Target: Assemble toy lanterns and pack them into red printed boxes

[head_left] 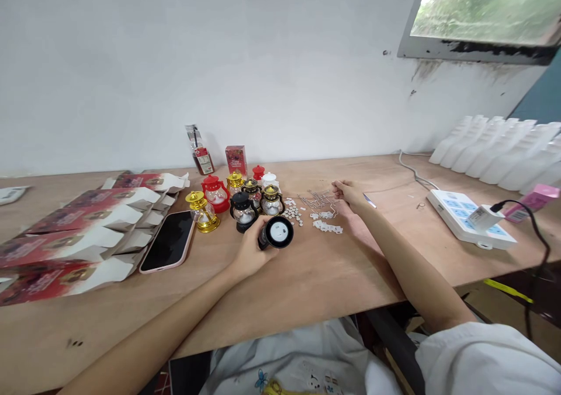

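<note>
My left hand (252,249) is wrapped round a small black lantern (279,233), tipped so its round base with a white disc faces me. Out to the right, my right hand (348,193) is closed in a pinch beside a loose pile of thin wire pieces (322,199); what its fingertips hold, if anything, is too small to make out. Small white round pieces (292,211) and flat white pieces (327,227) lie between the hands. Behind the left hand stand several mini lanterns, among them a black one (243,212), a gold one (204,212) and a red one (215,193).
Flattened-looking red and white boxes (79,231) cover the left side, beside a phone (169,243). An upright red box (236,160) and a bottle (202,158) stand near the wall. At right are a power strip (464,217) with cables and white bottles (495,149).
</note>
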Available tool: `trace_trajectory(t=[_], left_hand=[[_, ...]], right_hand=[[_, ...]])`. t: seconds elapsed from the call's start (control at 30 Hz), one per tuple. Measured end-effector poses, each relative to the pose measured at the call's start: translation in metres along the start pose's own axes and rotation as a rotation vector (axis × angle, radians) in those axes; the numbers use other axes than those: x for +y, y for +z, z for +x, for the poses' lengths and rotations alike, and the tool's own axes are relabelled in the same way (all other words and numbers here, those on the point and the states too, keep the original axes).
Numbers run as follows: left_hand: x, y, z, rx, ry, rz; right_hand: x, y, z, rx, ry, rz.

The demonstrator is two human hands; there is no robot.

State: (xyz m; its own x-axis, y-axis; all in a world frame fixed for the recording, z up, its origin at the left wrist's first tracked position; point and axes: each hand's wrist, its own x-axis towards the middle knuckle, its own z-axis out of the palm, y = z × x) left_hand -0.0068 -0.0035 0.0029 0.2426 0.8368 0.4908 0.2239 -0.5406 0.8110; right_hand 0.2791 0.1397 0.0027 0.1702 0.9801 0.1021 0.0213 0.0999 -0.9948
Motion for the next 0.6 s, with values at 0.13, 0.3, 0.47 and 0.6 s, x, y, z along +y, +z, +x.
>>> trace_trajectory(t=[0.13, 0.3, 0.47, 0.6], left_hand=[[0.0, 0.0, 0.0, 0.006, -0.025, 0.011], [0.0, 0.0, 0.0, 0.008, -0.036, 0.001], [0.0, 0.001, -0.001, 0.004, -0.026, -0.003], [0.001, 0.0, 0.0, -0.009, -0.042, 0.003]], right_hand=[[0.003, -0.003, 0.001, 0.023, 0.14, 0.171], [0.001, -0.004, 0.001, 0.075, 0.269, 0.341], [-0.004, -0.002, 0.0, 0.131, 0.331, 0.472], [-0.008, 0.001, -0.002, 0.165, 0.383, 0.538]])
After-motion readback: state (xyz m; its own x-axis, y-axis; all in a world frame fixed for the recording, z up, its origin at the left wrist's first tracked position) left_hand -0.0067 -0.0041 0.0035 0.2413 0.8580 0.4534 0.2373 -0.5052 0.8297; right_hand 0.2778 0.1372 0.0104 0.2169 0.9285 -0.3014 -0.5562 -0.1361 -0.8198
